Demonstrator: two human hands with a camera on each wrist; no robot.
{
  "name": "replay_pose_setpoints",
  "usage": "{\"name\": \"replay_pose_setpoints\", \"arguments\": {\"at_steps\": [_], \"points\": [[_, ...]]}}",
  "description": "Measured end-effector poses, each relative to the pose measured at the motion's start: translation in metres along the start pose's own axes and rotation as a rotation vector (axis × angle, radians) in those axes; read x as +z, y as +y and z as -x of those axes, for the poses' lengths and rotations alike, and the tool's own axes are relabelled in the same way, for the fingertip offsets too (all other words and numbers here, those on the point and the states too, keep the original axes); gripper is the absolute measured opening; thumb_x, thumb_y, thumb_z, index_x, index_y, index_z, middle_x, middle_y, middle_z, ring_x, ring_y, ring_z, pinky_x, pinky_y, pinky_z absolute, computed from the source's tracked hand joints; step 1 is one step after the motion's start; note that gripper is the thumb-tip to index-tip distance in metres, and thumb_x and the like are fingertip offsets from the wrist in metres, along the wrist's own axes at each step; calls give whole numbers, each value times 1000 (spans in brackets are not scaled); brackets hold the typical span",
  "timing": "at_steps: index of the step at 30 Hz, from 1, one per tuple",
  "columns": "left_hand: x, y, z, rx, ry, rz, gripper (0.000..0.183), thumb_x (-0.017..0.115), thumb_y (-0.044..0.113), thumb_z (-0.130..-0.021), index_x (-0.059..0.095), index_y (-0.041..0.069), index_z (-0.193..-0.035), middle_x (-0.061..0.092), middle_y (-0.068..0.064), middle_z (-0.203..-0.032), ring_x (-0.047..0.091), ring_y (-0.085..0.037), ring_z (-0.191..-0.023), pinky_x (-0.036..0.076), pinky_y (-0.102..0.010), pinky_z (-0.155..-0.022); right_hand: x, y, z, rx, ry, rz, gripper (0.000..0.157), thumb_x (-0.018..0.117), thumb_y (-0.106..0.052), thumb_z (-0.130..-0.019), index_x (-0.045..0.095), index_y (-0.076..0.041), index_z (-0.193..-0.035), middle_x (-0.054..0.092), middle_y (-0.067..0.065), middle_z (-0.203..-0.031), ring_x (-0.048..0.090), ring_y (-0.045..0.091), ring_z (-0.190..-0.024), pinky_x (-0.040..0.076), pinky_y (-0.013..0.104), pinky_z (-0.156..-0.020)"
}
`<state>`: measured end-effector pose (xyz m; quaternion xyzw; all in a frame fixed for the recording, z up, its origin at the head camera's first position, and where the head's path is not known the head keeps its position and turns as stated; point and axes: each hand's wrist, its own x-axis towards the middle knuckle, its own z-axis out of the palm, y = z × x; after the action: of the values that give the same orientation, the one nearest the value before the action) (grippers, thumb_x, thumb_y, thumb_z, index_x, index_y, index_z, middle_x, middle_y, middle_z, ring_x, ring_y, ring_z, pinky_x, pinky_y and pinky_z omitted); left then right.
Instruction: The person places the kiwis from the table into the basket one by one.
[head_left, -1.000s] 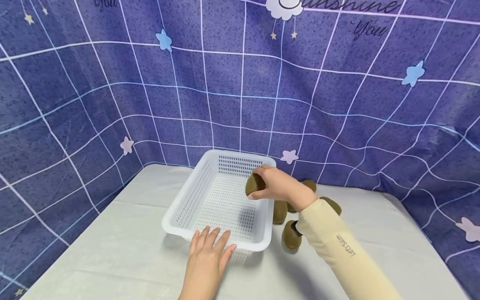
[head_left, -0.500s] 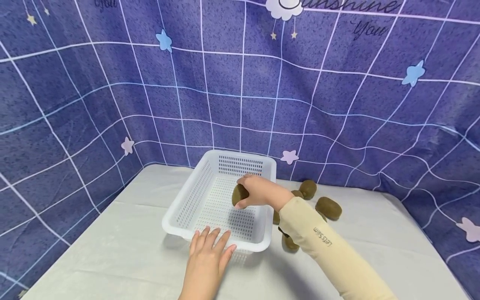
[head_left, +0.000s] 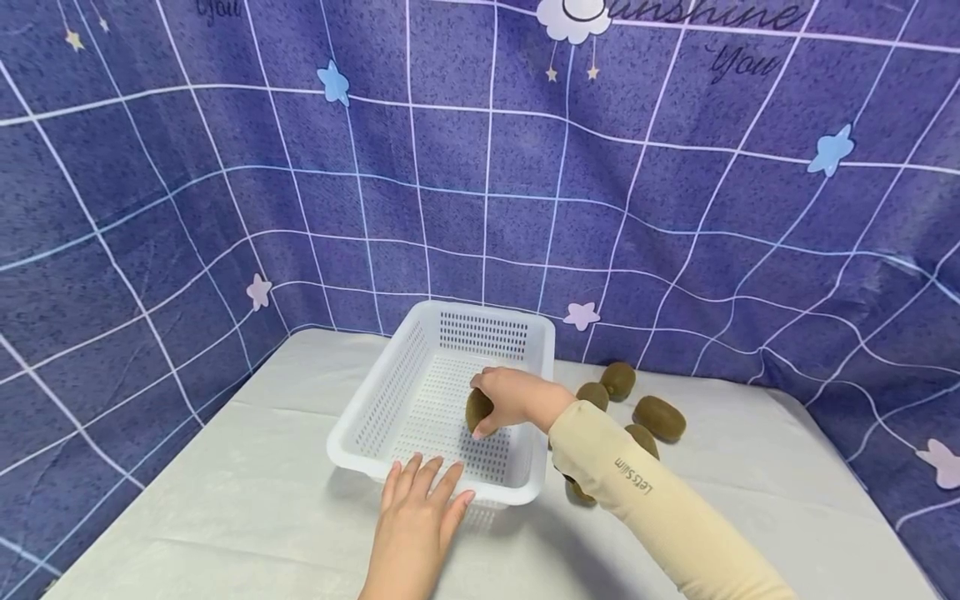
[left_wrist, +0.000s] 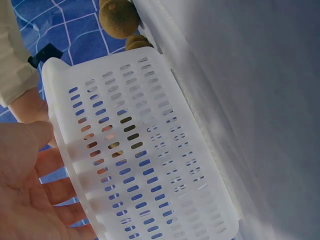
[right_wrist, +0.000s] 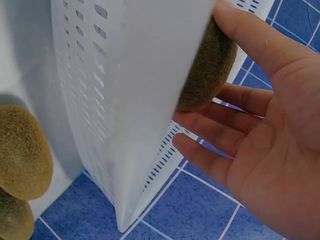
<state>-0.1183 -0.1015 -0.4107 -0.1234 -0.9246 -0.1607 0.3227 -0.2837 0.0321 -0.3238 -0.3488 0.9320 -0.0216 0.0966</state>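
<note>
My right hand (head_left: 513, 397) grips a brown, fuzzy kiwi (head_left: 478, 411) between thumb and fingers, low inside the white slotted basket (head_left: 347, 433). In the right wrist view the basket wall (right_wrist: 145, 75) hides part of that kiwi (right_wrist: 207, 70). My left hand (head_left: 411, 521) rests on the basket's near rim with its fingers straight and spread over the edge. The left wrist view has this hand (left_wrist: 35, 185) at the rim, palm side showing, beside the slotted basket wall (left_wrist: 135, 145). Through the slots there, brown patches of the kiwi show.
Several more kiwis lie right of the basket, among them one kiwi (head_left: 659, 418) furthest right and another (head_left: 618, 381) at the back. My right sleeve (head_left: 637, 492) covers part of this group. A white cloth (head_left: 247, 483) covers the table. Behind hangs a purple gridded curtain (head_left: 450, 217).
My right hand has carried the kiwi from above the basket's right side leftward, then down toward its floor. The left hand stays on the near rim.
</note>
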Motion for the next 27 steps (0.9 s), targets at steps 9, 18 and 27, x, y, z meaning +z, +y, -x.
{"name": "replay_pose_setpoints", "arguments": {"at_steps": [9, 18, 27], "points": [[0, 1, 1, 15, -1, -11, 38, 71, 30, -84, 68, 8, -114, 65, -15, -113, 56, -40, -114, 39, -61, -100, 12, 0, -1, -18, -9, -20, 78, 81, -42, -76, 50, -6, -137, 58, 6, -130, 57, 19, -114, 46, 32, -98], [2, -1, 2, 17, 10, -12, 38, 69, 31, -85, 68, 8, -115, 65, -16, -113, 57, -40, -113, 39, -61, -99, 1, 3, 8, -52, 22, -84, 75, 77, -41, -80, 47, -7, -140, 47, 9, -144, 42, 25, -134, 33, 38, -112], [1, -1, 1, 14, 36, -7, 37, 69, 31, -86, 69, 8, -114, 65, -16, -113, 57, -40, -112, 39, -61, -99, -11, 13, 24, -160, 186, -161, 67, 74, -32, -85, 47, -2, -139, 50, 14, -140, 48, 29, -128, 36, 42, -109]]}}
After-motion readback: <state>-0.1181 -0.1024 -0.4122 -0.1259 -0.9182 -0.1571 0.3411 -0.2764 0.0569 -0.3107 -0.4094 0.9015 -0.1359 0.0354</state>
